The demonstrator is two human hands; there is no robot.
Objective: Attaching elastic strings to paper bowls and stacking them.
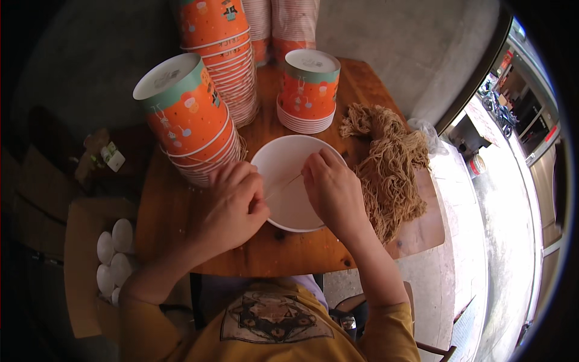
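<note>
A white round paper bucket stands on the wooden table in front of me, its mouth facing up. Over its mouth both my hands are closed, fingers pinched. My right hand holds a thin tan string, which trails from its fingertips toward the left. At the bucket's left rim, my left hand is curled, and a faint strand runs to its fingers. The fingertips of the left hand are partly hidden. To the right of the bucket lies a loose heap of tan string, close beside my right forearm.
Upside-down stacks of orange paper buckets stand at left, behind it and behind the white bucket. Plastic-wrapped stacks stand at the back. Left of the wooden table, a cardboard box holds several white cylinders.
</note>
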